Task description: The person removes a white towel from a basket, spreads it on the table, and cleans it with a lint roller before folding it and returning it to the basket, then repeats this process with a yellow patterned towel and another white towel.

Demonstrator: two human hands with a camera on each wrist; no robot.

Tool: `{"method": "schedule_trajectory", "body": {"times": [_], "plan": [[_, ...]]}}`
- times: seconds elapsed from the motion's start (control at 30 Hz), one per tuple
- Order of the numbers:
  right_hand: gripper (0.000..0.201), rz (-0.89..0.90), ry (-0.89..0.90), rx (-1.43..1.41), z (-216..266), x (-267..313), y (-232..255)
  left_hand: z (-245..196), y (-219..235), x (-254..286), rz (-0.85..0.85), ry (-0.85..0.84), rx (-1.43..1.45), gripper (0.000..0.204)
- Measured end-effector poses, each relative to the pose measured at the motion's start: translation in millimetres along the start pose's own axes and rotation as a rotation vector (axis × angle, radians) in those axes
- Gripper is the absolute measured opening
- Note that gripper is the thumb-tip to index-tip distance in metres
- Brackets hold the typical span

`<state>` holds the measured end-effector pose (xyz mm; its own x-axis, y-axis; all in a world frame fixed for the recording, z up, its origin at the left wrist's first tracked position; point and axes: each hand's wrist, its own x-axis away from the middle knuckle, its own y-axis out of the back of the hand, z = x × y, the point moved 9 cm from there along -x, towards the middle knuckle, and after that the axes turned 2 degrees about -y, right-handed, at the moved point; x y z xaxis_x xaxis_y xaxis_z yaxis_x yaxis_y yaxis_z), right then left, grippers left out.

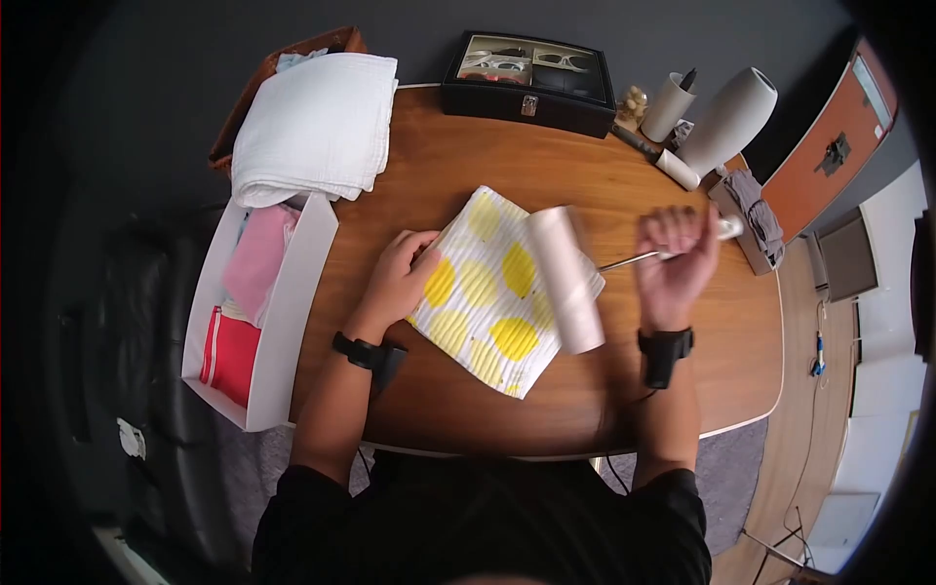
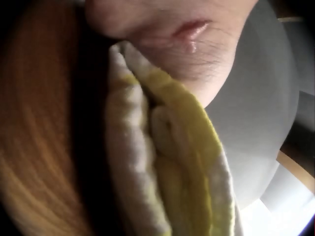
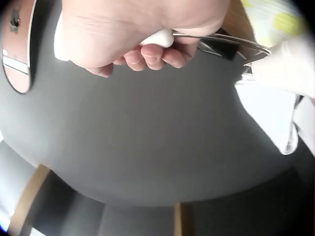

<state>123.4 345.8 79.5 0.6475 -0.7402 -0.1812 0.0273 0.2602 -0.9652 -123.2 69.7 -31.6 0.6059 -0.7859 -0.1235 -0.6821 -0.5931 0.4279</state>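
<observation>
A folded white cloth with yellow spots [image 1: 478, 283] lies on the wooden table in front of me. My left hand [image 1: 398, 278] holds it at its left edge; the left wrist view shows the folded layers of the cloth [image 2: 170, 162] running up to the hand [image 2: 197, 54]. My right hand [image 1: 675, 255] grips the white handle of a lint roller [image 1: 565, 278], fingers curled round it. Blurred, the roller's pale cylinder overlaps the right part of the cloth. In the right wrist view, curled fingertips [image 3: 152, 56] show under the handle.
To the left stands a white box [image 1: 322, 244] with pink and red fabric, behind it a folded white towel [image 1: 317, 127] by a brown basket. A black glasses case [image 1: 526, 107] sits at the back. Right of it are a white vase [image 1: 731, 117], another roller [image 1: 678, 169] and a box of grey cloth [image 1: 756, 210].
</observation>
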Motion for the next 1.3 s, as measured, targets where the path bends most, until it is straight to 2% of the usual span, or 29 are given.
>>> {"method": "schedule_trajectory", "body": {"times": [0.1,0.2,0.23,0.33,0.43,0.53,0.63,0.73,0.83,0.87,1.0,1.13,1.23,1.3], "plan": [[0.05,-0.074,-0.141,0.212,-78.7,9.9,14.8,5.3,2.6,1.5,-0.03,-0.012,0.078,0.036],[0.05,-0.179,-0.183,0.305,-105.4,1.9,44.3,-6.1,7.1,6.2,-0.008,-0.074,0.037,0.041],[0.05,-0.182,-0.156,0.331,-102.3,-3.5,45.2,-12.1,9.0,8.8,0.004,-0.099,0.001,0.044],[0.052,-0.177,-0.046,0.448,-66.6,-16.6,45.5,-39.0,2.6,22.1,-0.027,-0.329,-0.405,0.054],[0.053,-0.026,0.034,0.581,-29.0,-25.6,22.7,-33.2,-3.0,18.4,0.007,-0.309,-0.403,0.061],[0.053,0.052,0.078,0.622,-9.1,-30.6,19.4,-31.6,-3.6,13.5,0.027,-0.297,-0.278,0.059],[0.052,-0.054,0.052,0.581,-23.8,-25.7,21.3,-40.5,2.5,15.7,-0.025,-0.285,-0.118,0.053],[0.052,-0.053,0.008,0.531,-37.2,-24.7,22.7,-44.9,9.9,17.9,-0.076,-0.254,-0.087,0.035],[0.05,-0.126,-0.057,0.364,-65.0,-16.8,28.3,-40.7,8.2,17.3,-0.064,-0.352,-0.265,0.027],[0.047,-0.054,-0.119,0.346,-77.4,-11.9,27.0,-38.7,7.1,15.7,-0.072,-0.348,-0.251,0.026],[0.045,-0.06,-0.245,0.288,-111.3,-1.5,44.3,-38.5,5.2,12.6,-0.1,-0.329,-0.23,0.023],[0.047,-0.075,-0.281,0.16,-105.7,-9.9,55.8,-45.8,10.4,12.1,-0.083,-0.225,-0.249,0.024],[0.047,-0.157,-0.3,0.039,-103.9,-14.6,79.6,-44.4,10.8,10.3,-0.071,-0.126,-0.283,0.024],[0.047,-0.167,-0.294,0.075,-103.2,-19.1,84.9,-43.8,13.4,6.1,-0.086,-0.118,-0.288,0.025]]}}
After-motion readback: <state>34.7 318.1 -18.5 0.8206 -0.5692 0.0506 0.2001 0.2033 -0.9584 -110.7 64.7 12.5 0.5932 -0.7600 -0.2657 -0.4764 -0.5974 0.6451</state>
